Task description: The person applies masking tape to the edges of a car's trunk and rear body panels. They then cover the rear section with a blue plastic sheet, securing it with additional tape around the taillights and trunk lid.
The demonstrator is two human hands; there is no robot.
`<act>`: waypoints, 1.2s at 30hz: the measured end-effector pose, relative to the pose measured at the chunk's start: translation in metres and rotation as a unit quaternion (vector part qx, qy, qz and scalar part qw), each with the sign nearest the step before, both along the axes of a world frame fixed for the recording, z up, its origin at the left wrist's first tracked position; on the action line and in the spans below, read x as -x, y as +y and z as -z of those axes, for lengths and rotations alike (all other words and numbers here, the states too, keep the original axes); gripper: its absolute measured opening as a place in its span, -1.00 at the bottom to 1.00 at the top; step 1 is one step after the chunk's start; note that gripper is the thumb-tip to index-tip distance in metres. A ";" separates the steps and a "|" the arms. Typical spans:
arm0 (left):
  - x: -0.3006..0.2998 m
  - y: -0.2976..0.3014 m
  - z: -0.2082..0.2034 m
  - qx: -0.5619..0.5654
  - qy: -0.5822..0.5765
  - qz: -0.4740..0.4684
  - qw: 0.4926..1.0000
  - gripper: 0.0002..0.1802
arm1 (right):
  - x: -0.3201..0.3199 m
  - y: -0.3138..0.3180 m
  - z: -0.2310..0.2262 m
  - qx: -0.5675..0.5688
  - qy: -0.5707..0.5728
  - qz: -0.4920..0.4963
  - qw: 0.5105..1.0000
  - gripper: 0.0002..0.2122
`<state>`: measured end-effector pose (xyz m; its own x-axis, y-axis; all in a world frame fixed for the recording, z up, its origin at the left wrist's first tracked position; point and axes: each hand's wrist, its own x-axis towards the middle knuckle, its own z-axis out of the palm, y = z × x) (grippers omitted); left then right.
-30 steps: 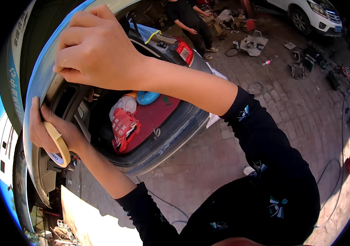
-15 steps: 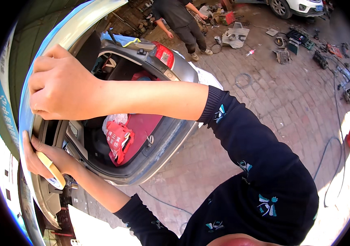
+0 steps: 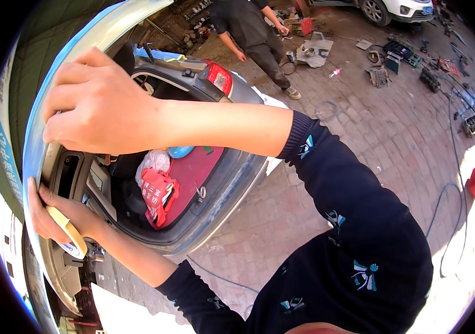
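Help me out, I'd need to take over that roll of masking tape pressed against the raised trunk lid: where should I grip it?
Probably by the masking tape roll's outer rim at its lower right, coming from below. The left hand covers its upper part against the trunk lid edge, and the ring stands nearly edge-on, so its flat faces suit a pinch.

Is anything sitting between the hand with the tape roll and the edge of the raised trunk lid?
Nothing visible. The left hand holds the masking tape roll with its fingertips already against the raised trunk lid edge. The right hand grips the same edge higher up, apart from the roll.
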<state>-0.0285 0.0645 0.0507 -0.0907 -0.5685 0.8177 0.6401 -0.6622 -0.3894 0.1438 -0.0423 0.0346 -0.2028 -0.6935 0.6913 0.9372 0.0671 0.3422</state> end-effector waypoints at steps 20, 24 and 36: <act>0.007 0.031 -0.016 -0.078 -0.003 -0.019 0.997 -0.79 | -0.264 -0.138 0.364 0.463 0.523 0.038 0.714 -0.34; 0.013 0.043 -0.016 -0.064 -0.022 -0.037 0.997 -0.76 | -0.278 -0.142 0.369 0.441 0.556 -0.010 0.705 -0.35; 0.023 0.042 -0.016 0.093 -0.053 -0.015 0.994 -0.75 | -0.316 -0.143 0.367 0.401 0.567 -0.140 0.706 -0.38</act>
